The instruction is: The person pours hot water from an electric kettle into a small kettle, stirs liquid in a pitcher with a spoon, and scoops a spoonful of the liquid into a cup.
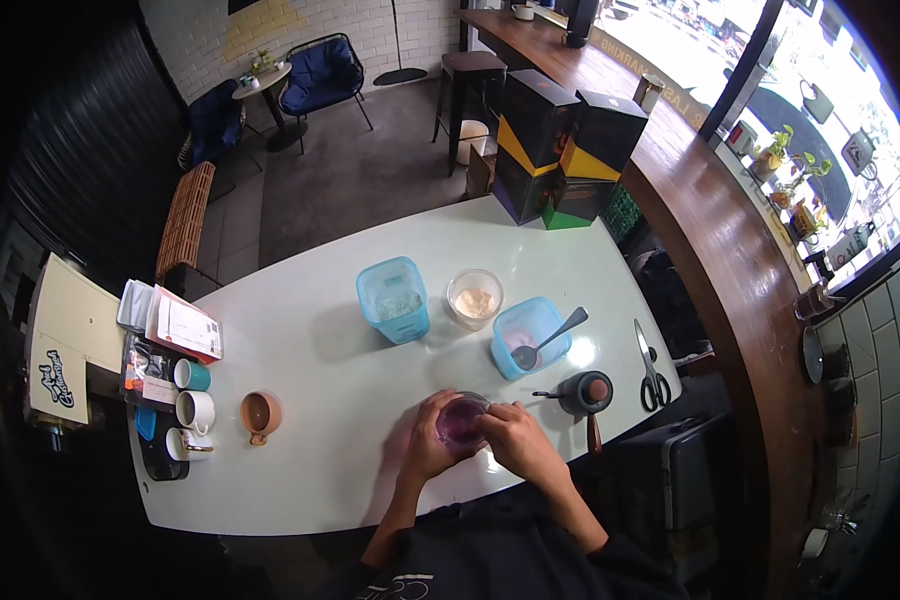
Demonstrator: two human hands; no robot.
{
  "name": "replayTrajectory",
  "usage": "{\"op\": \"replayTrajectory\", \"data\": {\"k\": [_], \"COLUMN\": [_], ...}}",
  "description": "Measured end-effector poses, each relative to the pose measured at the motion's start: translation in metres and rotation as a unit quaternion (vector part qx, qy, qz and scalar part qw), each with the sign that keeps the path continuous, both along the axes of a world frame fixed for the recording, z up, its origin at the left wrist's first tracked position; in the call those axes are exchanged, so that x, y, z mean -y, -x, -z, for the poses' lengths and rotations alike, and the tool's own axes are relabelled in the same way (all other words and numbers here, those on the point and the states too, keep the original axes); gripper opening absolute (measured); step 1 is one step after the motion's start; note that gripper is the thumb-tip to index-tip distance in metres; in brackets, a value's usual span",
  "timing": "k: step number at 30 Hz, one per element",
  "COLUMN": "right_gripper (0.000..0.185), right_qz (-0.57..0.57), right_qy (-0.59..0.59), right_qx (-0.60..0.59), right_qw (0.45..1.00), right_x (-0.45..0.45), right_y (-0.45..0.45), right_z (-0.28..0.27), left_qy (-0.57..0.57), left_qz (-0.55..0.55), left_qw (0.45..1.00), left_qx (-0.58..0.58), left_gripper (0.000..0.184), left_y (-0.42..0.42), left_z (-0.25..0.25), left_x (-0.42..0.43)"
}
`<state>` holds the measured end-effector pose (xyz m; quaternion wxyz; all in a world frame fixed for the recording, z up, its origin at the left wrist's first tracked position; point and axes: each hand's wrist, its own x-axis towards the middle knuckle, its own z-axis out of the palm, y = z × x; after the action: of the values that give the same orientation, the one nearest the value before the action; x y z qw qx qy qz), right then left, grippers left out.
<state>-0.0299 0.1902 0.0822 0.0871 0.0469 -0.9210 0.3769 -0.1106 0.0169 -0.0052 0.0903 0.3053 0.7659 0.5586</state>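
Note:
My left hand [431, 440] is wrapped around a clear cup of purple liquid [459, 424] near the table's front edge. At the cup's right rim my right hand [516, 436] is closed, its fingertips pinched over the opening; what they hold is hidden. Behind the cup stands a light blue container [532, 325] with a metal spoon [560, 335] resting in it and pinkish contents. A clear tub of pale powder [473, 300] sits beside it. Farther left is a taller blue container [393, 300] with whitish contents.
A small dark pot with a wooden handle [583, 394] and scissors [653, 380] lie to the right. At left are a brown cup [260, 416], several mugs [195, 410] and papers [185, 325]. Black boxes [562, 150] stack at the table's far corner.

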Motion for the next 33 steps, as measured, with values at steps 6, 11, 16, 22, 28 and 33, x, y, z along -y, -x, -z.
{"op": "replayTrajectory", "data": {"k": [6,11,16,22,28,33], "right_gripper": [0.020,0.024,0.025,0.023,0.017,0.021], "right_qz": [0.060,0.062,-0.008,0.012,0.078,0.051], "right_qy": [0.010,0.046,0.055,0.021,0.027,0.058], "right_qx": [-0.049,-0.039,-0.033,-0.012,-0.042,-0.044], "right_qw": [0.997,0.996,0.998,1.000,0.996,0.996], "right_x": [0.002,0.009,0.010,-0.001,0.001,0.005], "right_y": [0.004,0.006,0.005,0.003,0.004,0.005], "right_z": [0.008,0.009,0.018,0.009,0.015,0.014], "left_qy": [0.009,-0.005,-0.010,0.002,0.016,-0.018], "left_qz": [-0.002,0.002,0.006,0.000,0.005,0.000], "left_qw": [1.000,1.000,0.999,0.999,1.000,0.998], "left_qx": [-0.024,0.017,0.030,0.046,-0.021,0.061], "left_gripper": [0.088,0.086,0.088,0.087,0.091,0.087], "left_y": [0.001,0.001,0.002,0.000,0.000,-0.001], "left_z": [-0.003,0.000,0.007,-0.001,0.000,0.015], "left_x": [-0.001,0.001,0.002,0.000,0.000,0.001]}}
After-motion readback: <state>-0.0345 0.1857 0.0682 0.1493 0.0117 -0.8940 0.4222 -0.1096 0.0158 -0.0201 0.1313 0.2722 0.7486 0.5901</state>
